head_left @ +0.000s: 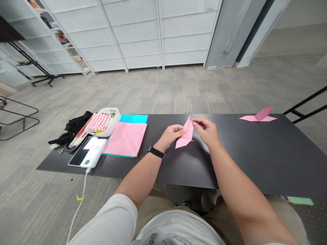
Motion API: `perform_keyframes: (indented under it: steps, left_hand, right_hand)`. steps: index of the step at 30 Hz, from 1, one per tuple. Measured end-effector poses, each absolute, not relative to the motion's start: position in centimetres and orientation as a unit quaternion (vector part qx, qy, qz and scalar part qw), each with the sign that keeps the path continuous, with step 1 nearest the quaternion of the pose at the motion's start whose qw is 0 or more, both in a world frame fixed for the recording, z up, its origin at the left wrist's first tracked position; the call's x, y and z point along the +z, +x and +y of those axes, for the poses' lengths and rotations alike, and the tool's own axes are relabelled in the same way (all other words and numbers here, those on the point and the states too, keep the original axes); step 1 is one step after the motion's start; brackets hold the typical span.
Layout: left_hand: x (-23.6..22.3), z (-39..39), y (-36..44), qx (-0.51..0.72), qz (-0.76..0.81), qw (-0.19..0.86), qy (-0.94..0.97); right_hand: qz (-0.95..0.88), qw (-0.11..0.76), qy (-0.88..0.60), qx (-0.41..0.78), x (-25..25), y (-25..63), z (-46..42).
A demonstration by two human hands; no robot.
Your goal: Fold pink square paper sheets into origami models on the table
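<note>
Between my two hands is a folded pink paper (187, 133), raised a little over the dark table (245, 153). My left hand (170, 135) pinches its left side, thumb lying on the paper. At the upper right edge, my right hand (206, 129) grips it between thumb and fingers. The piece has angled flaps and a pointed top; some folds are hidden by my fingers. Farther right on the table rests another folded pink paper shape (263, 114), with one flap standing up from a flat base.
Pink sheets (126, 137) lie on blue paper (135, 118) at left. Beside them are a white container (116, 117), a phone (79, 153) and a white power bank (93, 154) with a cable (81, 200). Black cloth (76, 124) lies at the table's left end.
</note>
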State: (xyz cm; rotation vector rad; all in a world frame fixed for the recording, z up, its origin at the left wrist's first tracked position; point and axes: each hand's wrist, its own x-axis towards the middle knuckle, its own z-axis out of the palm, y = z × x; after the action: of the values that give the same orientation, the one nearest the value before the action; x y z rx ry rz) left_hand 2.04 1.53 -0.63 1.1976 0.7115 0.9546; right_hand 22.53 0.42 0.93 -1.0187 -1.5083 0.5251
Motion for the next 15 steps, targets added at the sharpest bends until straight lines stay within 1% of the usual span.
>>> perform_keyframes:
  steps: [5, 9, 12, 15]
  left_hand:
    - [-0.71, 1.46, 2.06, 0.399, 0.312, 0.671, 0.542]
    - [-0.77, 1.45, 2.12, 0.391, 0.299, 0.656, 0.573]
    - [-0.78, 1.45, 2.08, 0.412, 0.308, 0.611, 0.602]
    - [-0.7, 1.47, 1.94, 0.445, 0.327, 0.539, 0.636]
  right_hand:
    - [-0.629, 0.584, -0.459, 0.228, 0.74, 22.64, 0.5]
    - [-0.617, 0.593, -0.465, 0.227, 0.59, 22.72, 0.58]
    - [-0.605, 0.599, -0.469, 0.235, 0.47, 22.67, 0.68]
    - [-0.598, 0.597, -0.454, 0.283, 0.42, 22.53, 0.74]
